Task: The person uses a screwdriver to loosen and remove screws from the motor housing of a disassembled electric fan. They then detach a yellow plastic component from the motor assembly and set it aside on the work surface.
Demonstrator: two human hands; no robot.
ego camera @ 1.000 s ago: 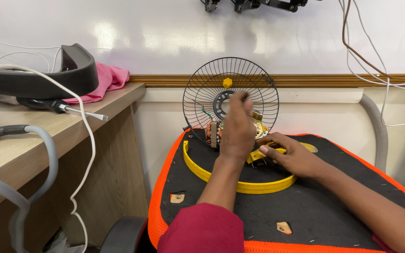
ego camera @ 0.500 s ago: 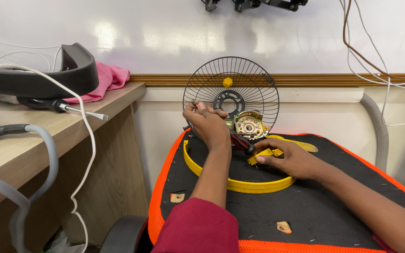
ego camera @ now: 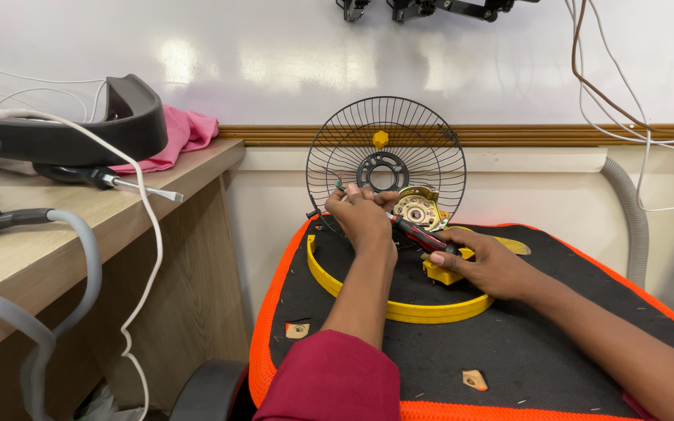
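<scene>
A black wire fan grille [ego camera: 386, 134] stands upright against the wall on a black cushion with an orange edge [ego camera: 532, 343]. In front of it sit a brass-coloured fan motor [ego camera: 417, 209] and a yellow ring [ego camera: 399, 308]. My left hand [ego camera: 360, 217] has its fingers closed at the left side of the motor, by the grille's lower edge; what it pinches is hidden. My right hand [ego camera: 484, 261] holds a red and black screwdriver [ego camera: 419, 234] whose tip points toward the motor, above a yellow fan part [ego camera: 450, 273].
A wooden desk [ego camera: 56, 249] stands at the left with a screwdriver [ego camera: 111, 181], a pink cloth [ego camera: 185, 132], a black curved part [ego camera: 79, 125], a white cable and a grey hose [ego camera: 56, 234]. Small wooden chips [ego camera: 473, 380] lie on the cushion. Cables hang at the right wall.
My left hand has dropped from the grille's centre to the left of the motor. The motor, covered a second ago, is now uncovered. My right hand has barely moved.
</scene>
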